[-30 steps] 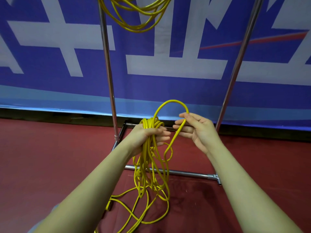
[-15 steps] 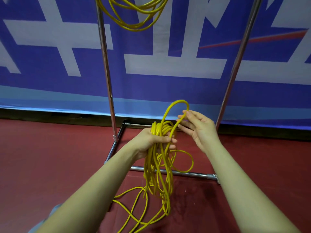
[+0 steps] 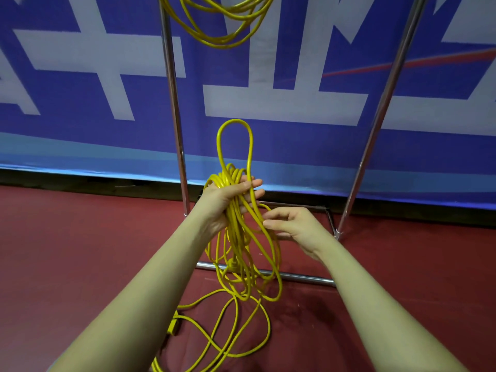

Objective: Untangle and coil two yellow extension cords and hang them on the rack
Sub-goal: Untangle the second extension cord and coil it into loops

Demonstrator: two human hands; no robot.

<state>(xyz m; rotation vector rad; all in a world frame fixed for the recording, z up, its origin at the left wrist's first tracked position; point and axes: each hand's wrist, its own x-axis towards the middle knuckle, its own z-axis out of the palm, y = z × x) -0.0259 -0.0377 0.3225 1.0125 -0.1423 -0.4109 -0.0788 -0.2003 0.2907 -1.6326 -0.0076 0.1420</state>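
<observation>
Left hand (image 3: 228, 202) grasps the coil (image 3: 236, 224) before the rack (image 3: 174, 116); right hand (image 3: 292, 226) has dropped below it, pinching the next strand. One more loop added; slack remains on the floor (image 3: 80, 251).

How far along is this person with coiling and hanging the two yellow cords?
Roughly halfway. One coiled cord already hangs at the top of the rack. The left hand grips the gathered loops of the second cord, while the right hand handles a strand beside it. Loose cord and a plug still lie on the floor, so more coiling and the hanging remain.
</observation>
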